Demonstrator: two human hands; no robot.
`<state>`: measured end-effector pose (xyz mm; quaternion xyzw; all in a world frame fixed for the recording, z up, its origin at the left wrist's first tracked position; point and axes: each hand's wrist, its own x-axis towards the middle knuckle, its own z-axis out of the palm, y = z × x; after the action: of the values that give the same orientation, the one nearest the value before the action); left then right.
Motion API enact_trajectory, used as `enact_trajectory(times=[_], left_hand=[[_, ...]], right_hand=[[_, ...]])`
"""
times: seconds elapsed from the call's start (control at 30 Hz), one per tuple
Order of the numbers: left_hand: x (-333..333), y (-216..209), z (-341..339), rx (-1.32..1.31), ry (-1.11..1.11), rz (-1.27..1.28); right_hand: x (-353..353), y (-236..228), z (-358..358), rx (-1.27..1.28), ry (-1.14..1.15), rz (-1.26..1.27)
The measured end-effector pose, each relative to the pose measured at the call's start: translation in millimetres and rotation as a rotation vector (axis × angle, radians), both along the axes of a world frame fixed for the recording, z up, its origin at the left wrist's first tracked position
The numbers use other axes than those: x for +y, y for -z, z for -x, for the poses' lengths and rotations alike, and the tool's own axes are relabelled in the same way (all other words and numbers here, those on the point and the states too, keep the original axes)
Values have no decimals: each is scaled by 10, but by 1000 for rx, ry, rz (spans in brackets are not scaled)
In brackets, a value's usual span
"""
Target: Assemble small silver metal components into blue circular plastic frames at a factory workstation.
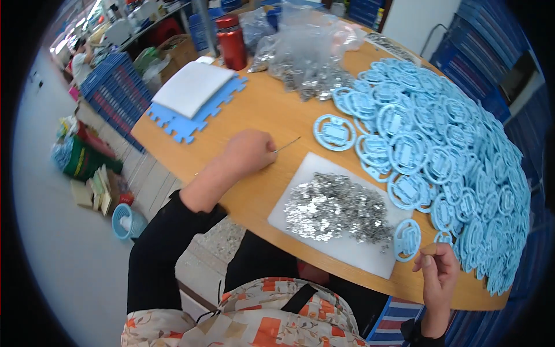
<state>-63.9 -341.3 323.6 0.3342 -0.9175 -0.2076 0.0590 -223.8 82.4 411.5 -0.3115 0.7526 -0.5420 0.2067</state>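
My left hand (250,151) is closed over the wooden table, with a thin dark metal tool (288,144), like tweezers or a needle, sticking out of its fingers. At the lower right, my right hand (439,270) has thumb and forefinger pinched together; whatever they hold is too small to make out. Close by its fingertips is a light blue oval plastic part (407,240), at the edge of a white foam sheet (300,173); whether they touch is unclear. A heap of small shiny metal pieces (338,208) covers the sheet's middle. Another blue part (334,132) lies apart beyond it.
A large pile of blue plastic parts (457,144) fills the table's right side. Clear bags of metal pieces (306,52) and a red bottle (232,43) stand at the back. White foam (193,87) rests on a blue puzzle-edged mat (184,132). Blue crates (115,87) stand left.
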Motion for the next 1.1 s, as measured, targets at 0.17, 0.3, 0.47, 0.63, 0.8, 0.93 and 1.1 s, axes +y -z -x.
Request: enact_trajectory(times=[0.17,0.3,0.47,0.63,0.8,0.93,1.1], left_hand=[[-30,-163,34,-27,-30,-195],[184,-368,-51,262,14,-507],[922,-800,70,353,252,-913],[1864,-700,237,245,322,-1227],[2374,-592,504,363,364,-1163],[2532,-578,596,413,432,-918],[2432,-460,469,439,430,-814]], right_hand=[[55,118,69,91,-19,7],[50,110,36,118,-4,34],[-54,121,-71,-63,-86,28],[-366,252,-211,-513,-363,291],[-273,401,-157,-641,-156,321],[-117,445,31,-684,23,501],[225,455,403,-664,74,635]])
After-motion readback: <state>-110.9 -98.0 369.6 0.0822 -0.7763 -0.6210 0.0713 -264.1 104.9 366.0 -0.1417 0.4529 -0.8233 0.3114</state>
